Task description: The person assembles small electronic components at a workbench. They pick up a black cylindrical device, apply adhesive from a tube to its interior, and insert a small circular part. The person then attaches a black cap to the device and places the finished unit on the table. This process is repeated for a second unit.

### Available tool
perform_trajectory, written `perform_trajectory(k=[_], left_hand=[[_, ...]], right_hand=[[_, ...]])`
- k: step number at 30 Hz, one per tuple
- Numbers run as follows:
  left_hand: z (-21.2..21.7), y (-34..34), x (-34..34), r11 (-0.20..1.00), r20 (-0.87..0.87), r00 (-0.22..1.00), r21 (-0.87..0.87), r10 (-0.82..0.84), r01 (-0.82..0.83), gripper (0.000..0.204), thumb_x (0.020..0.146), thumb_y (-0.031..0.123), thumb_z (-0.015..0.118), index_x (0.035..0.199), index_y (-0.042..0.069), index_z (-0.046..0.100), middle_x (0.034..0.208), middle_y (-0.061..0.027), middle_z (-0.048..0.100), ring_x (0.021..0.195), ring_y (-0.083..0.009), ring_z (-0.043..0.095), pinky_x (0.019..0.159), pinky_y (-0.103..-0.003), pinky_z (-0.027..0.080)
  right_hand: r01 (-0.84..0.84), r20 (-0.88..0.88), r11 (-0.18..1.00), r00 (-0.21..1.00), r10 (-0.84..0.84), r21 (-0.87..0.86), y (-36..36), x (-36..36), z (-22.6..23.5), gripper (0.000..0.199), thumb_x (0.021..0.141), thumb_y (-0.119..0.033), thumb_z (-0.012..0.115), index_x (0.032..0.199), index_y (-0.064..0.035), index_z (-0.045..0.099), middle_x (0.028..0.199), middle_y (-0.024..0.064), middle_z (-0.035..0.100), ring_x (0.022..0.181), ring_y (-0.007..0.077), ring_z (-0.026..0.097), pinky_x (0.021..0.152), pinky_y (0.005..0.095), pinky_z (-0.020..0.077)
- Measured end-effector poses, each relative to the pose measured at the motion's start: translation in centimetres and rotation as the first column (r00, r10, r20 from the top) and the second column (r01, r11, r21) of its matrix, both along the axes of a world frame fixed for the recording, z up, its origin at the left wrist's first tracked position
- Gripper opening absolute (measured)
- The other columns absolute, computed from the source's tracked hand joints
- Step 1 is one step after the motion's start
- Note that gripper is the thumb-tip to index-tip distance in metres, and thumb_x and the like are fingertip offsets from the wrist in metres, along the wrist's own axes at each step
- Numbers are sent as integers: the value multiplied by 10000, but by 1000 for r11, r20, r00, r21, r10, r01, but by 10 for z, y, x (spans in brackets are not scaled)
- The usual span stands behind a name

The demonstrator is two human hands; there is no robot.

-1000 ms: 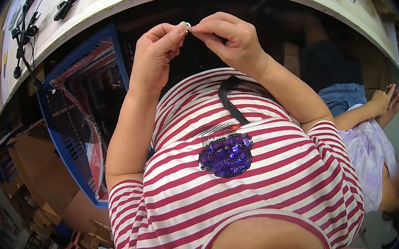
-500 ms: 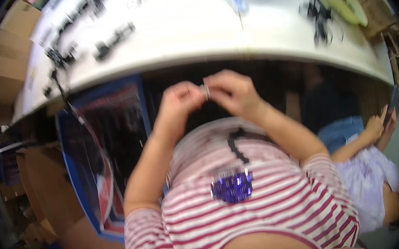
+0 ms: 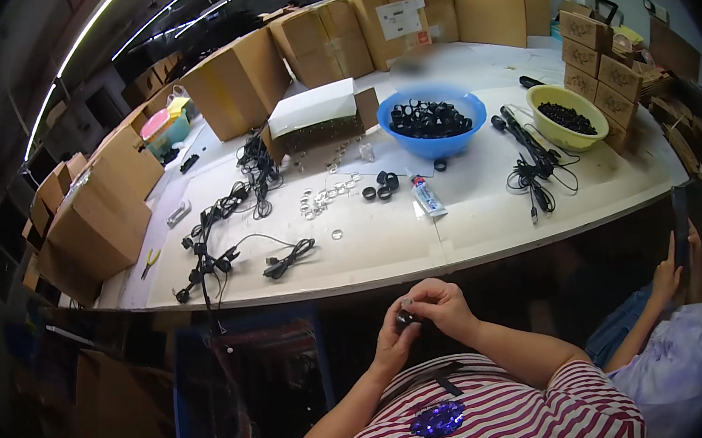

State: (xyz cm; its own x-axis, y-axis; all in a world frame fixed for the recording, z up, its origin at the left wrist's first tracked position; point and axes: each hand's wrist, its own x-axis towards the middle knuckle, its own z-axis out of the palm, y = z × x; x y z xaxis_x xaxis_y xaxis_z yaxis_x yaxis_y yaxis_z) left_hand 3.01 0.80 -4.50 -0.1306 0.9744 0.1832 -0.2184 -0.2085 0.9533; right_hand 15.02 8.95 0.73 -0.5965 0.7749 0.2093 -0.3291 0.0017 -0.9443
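My left hand (image 3: 394, 339) and my right hand (image 3: 441, 305) meet just below the edge of the white table (image 3: 489, 234), close to my striped shirt. Together they pinch a small dark ring-shaped part (image 3: 405, 318) with a pale bit on top. On the table ahead lie several clear little rings (image 3: 321, 201), a few black rings (image 3: 381, 187) and a small tube (image 3: 428, 197). A blue bowl (image 3: 433, 123) full of black rings stands further back.
A yellow bowl (image 3: 565, 118) of dark parts stands at the right, with black cables (image 3: 531, 167) beside it. More cables (image 3: 224, 232) trail at the left. Cardboard boxes (image 3: 324, 42) line the back and left edges. Another person (image 3: 672, 339) sits at my right holding a phone.
The view has swung upward from my lap to the whole tabletop. My hands stay together on the small part, now seen lower in the picture.
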Motion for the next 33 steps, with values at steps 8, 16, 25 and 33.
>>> perform_trajectory(k=[8,16,25,33], left_hand=[[43,9,-1,992,86,993,99,-84,75,363,896,169,504,1211,35,383,922,-16,506,757,-66,451,693,-192,379],[78,22,-18,980,321,927,-90,196,-176,175,784,103,623,920,46,529,732,-7,528,587,-69,478,506,-199,379],[100,18,-36,988,262,953,-71,152,-138,117,793,16,596,870,28,510,736,-47,561,531,-28,409,469,-148,315],[104,33,-44,943,-93,956,-162,278,-290,134,725,-2,625,797,59,530,650,38,472,546,-31,426,480,-167,332]], right_hand=[[186,-106,908,982,-157,376,15,7,38,63,722,-12,674,737,-61,637,767,32,599,730,127,566,651,249,456],[-28,59,295,994,-96,955,24,11,60,168,667,-68,646,824,-129,649,896,41,625,798,192,606,731,327,473],[71,446,544,489,-749,836,139,7,46,330,790,-280,600,1028,-53,576,946,135,570,926,288,559,794,387,447],[29,776,872,443,-449,488,188,-21,48,313,717,-319,670,860,-44,629,790,142,633,785,257,610,695,371,466]])
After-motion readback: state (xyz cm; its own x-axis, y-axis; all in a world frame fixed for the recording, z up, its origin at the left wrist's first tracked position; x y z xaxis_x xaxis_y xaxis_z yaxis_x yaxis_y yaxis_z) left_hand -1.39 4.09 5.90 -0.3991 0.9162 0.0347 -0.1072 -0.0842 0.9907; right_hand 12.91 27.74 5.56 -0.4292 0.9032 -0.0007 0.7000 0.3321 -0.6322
